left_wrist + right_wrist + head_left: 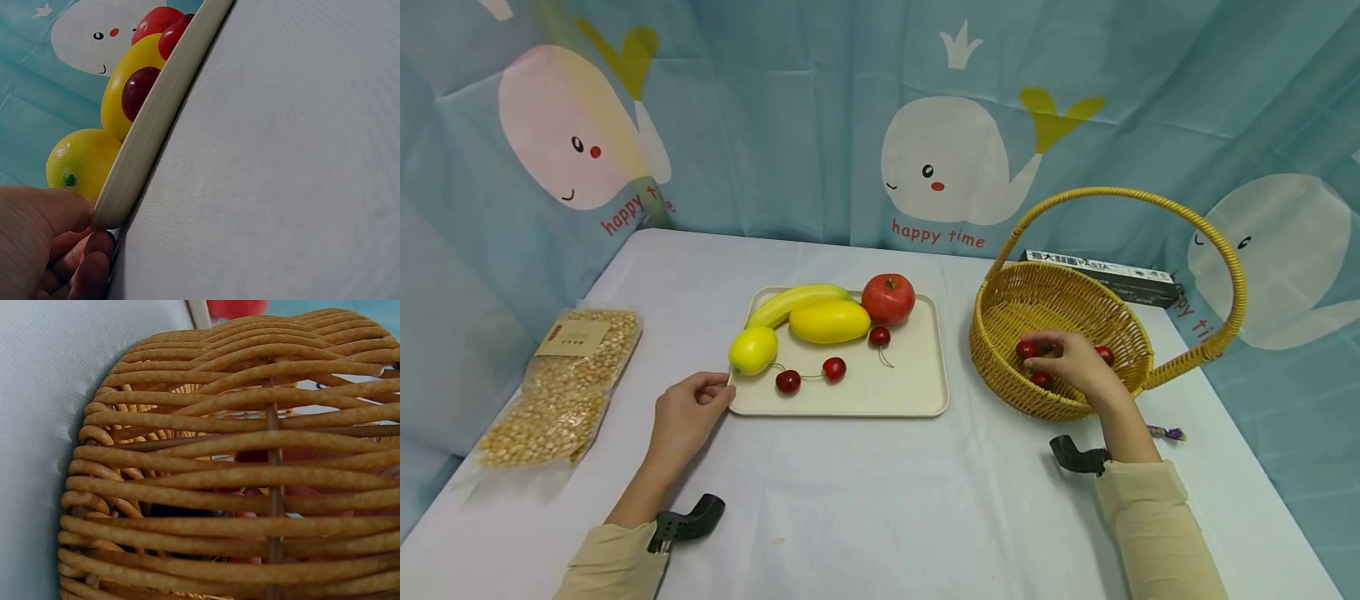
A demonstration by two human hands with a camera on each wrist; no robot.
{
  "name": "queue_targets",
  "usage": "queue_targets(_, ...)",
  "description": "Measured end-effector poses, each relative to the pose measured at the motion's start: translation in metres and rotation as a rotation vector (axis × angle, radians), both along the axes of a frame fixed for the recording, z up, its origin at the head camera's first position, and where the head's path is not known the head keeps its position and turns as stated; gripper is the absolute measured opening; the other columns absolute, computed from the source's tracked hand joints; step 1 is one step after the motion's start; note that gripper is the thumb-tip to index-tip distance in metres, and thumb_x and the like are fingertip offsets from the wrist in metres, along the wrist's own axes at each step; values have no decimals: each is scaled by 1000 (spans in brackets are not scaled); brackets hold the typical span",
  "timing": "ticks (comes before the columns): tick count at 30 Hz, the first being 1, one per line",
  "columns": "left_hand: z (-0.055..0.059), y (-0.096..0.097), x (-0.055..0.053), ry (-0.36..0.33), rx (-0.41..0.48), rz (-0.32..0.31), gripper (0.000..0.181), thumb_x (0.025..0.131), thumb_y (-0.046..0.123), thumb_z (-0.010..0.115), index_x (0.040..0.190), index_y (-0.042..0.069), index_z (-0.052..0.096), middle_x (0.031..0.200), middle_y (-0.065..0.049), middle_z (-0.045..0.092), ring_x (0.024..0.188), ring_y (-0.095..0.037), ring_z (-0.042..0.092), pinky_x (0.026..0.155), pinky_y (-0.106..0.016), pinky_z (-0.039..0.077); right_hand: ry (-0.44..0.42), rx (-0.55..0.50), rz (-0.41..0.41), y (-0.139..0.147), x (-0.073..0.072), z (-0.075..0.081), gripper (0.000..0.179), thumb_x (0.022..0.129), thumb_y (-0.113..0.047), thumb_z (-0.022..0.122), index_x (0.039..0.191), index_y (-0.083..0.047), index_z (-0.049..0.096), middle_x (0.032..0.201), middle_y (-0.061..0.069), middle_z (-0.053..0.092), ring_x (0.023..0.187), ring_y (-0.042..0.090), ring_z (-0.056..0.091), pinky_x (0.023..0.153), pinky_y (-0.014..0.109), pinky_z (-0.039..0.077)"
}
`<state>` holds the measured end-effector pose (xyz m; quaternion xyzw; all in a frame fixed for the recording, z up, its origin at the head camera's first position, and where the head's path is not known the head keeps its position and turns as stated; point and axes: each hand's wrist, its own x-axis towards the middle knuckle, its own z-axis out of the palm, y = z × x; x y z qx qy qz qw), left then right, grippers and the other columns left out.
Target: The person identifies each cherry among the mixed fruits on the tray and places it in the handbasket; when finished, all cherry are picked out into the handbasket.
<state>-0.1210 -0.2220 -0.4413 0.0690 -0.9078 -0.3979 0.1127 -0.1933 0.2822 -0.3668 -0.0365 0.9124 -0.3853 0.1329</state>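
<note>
My left hand (pixel 688 412) pinches the near left corner of a cream tray (pixel 865 400), thumb on the rim and fingers curled beneath, as the left wrist view shows. On the tray lie a lemon (pixel 753 350), a banana (pixel 797 302), a yellow mango-like fruit (pixel 830 322), a red apple (pixel 888 299) and three cherries, one (pixel 787 382) nearest that hand. Inside a wicker basket (pixel 992 367), my right hand (pixel 1071 362) pinches a cherry (pixel 1026 349) between thumb and fingers. More cherries (pixel 1042 380) sit around it. Basket weave mostly hides this hand in the right wrist view.
The basket's tall handle (pixel 1236 292) arches up to the right. Behind it lies a black pasta box (pixel 1105 279); a purple-wrapped candy (pixel 1167 432) is beside the right forearm. A bag of corn kernels (pixel 561 387) lies at the left, and a blue curtain (pixel 805 125) hangs behind.
</note>
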Motion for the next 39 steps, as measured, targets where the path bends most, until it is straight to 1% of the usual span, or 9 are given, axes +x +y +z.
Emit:
queue_targets(4,1,0,0,6,2,1,22,85,15,64,99,-1,66,78,-9,62,67,-15,51,55,-16,39,-2,0,11,0,-1,0,46,86,-15,65,126,3,52,116,24,55,94,27,55,74,35,50)
queue_targets(8,0,0,0,4,-1,3,22,85,16,64,99,-1,66,78,-8,62,67,-15,51,55,-16,39,2,-1,15,1,-1,0,47,86,-16,65,126,3,51,118,24,54,93,26,55,74,34,51)
queue_targets(15,0,0,0,12,-8,4,22,85,16,64,99,-1,66,78,-8,62,66,-14,51,55,-15,40,-4,-44,-10,-1,1,1,48,87,-18,64,128,3,50,122,23,53,89,23,55,71,30,51)
queue_targets(21,1,0,0,5,7,7,22,85,17,65,99,-1,67,78,-8,62,66,-13,50,55,-15,39,4,-63,-25,-1,1,0,50,88,-21,64,130,1,49,124,22,53,94,23,55,74,31,50)
queue_targets(24,0,0,0,6,3,3,22,85,16,64,99,0,66,78,-8,61,66,-14,50,55,-15,39,35,-54,-34,-1,1,1,48,88,-22,63,130,-2,50,121,20,54,93,25,52,73,33,49)
queue_targets(28,-1,0,0,-3,-1,2,22,85,16,64,100,0,66,78,-8,61,67,-15,51,55,-15,40,92,-58,-52,-6,2,3,48,88,-27,63,129,-4,51,119,18,56,92,24,52,72,31,48)
queue_targets(32,-1,0,0,-11,-3,8,23,86,17,63,100,0,66,79,-8,61,68,-15,51,56,-15,40,155,-96,-63,-18,3,8,49,87,-31,64,128,-7,53,122,16,55,90,19,57,72,29,51)
queue_targets(34,-1,0,0,-11,-5,10,23,85,17,63,100,0,66,79,-8,61,68,-15,51,55,-15,40,195,-127,-58,-26,4,11,47,86,-29,64,127,-8,54,122,15,54,88,18,57,69,31,52)
queue_targets(39,0,0,-1,-6,-12,12,22,85,16,64,100,-1,66,79,-8,61,68,-16,51,55,-15,40,292,-198,-44,-49,3,20,42,86,-24,65,124,-9,57,120,14,56,86,16,57,62,26,50)
